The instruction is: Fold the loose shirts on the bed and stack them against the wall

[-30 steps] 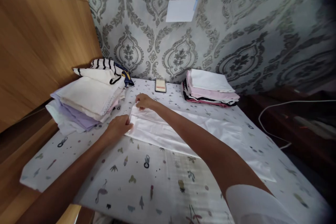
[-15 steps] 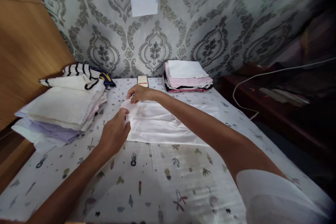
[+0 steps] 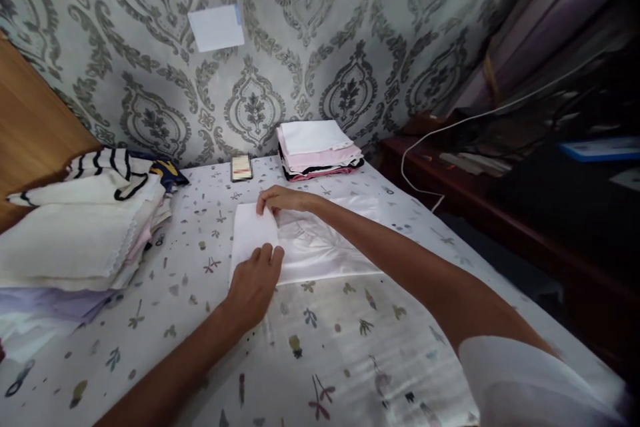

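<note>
Cloth (image 3: 310, 250): left end folded; remainder spread, creased; right hand (image 3: 285, 200) pinches flap (image 3: 250, 227); left hand (image 3: 254, 285) touches it, grip undeterminable.

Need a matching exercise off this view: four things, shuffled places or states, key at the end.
1. Cloth
2. Phone
3. Paper
4. Left hand

A. On the patterned wall
B. At the cloth, closer to the camera than the right hand
C. Folded over at its left end
D. On the printed sheet, left of the white-topped stack

Pairs: 1-C, 2-D, 3-A, 4-B
</note>
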Motion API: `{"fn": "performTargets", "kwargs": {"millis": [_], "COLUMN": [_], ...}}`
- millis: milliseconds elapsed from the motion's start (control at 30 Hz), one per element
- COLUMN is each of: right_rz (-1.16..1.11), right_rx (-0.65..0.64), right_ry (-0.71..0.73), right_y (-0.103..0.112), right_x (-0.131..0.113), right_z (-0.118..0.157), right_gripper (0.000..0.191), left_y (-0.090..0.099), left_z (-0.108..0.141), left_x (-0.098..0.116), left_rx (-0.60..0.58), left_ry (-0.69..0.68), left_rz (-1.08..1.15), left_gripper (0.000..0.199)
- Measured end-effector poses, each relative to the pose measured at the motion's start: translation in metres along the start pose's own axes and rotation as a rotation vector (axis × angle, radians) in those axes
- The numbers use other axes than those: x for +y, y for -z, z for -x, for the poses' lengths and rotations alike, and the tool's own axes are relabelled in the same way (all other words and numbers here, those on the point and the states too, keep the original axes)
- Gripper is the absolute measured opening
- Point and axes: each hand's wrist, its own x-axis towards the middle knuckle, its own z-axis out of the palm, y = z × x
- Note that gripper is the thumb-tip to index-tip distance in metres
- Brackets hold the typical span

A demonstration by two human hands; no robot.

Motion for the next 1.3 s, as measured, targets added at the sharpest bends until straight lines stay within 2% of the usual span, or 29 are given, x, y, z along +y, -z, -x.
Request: {"fn": "performTargets", "kwargs": {"millis": [100, 300, 467, 567, 700, 767, 867, 967, 1000, 1067, 1167, 1300], "right_rz": [0.019, 0.077, 0.188, 0.345, 0.601, 0.698, 0.784, 0.811, 0.815, 0.826, 0.845, 0.816], "right_rx": [0.061, 0.138, 0.14, 0.198, 0.307, 0.397, 0.509, 0.44, 0.408, 0.357, 0.316, 0.302], "right_ry": [0.047, 0.229, 0.204, 0.183, 0.179, 0.161, 0.147, 0.157, 0.144, 0.125, 0.187, 0.224], "right_y": [-0.001, 0.009, 0.016, 0.016, 0.009, -0.004, -0.04, -0.083, -0.096, -0.116, -0.132, -0.139], "right_x": [0.004, 0.009, 0.022, 0.031, 0.029, 0.021, 0.005, -0.008, -0.011, -0.013, -0.011, -0.006], "right_z": [-0.002, 0.003, 0.015, 0.018, 0.026, 0.036, 0.058, 0.079, 0.085, 0.095, 0.104, 0.104], "right_gripper": [0.014, 0.032, 0.036, 0.042, 0.049, 0.049, 0.044, 0.038, 0.038, 0.043, 0.053, 0.036], "left_y": [0.004, 0.005, 0.0, -0.002, 0.004, 0.01, 0.015, 0.008, 0.003, -0.008, -0.02, -0.027], "left_z": [0.001, 0.001, -0.007, -0.011, -0.008, -0.007, -0.018, -0.049, -0.063, -0.09, -0.121, -0.135], "left_x": [0.001, 0.007, 0.015, 0.023, 0.023, 0.009, -0.035, -0.089, -0.106, -0.13, -0.146, -0.148], "left_rx": [0.007, 0.103, 0.081, 0.041, 0.04, 0.065, 0.173, 0.332, 0.341, 0.277, 0.189, 0.143], "left_ry": [-0.011, -0.039, -0.101, -0.113, -0.127, -0.108, 0.021, 0.124, 0.151, 0.191, 0.166, 0.118], "left_rz": [-0.01, -0.004, -0.022, 0.016, 0.278, 0.468, 0.57, 0.506, 0.497, 0.516, 0.551, 0.571], "left_gripper": [0.053, 0.051, 0.047, 0.046, 0.019, 0.019, 0.023, 0.024, 0.024, 0.024, 0.022, 0.018]}}
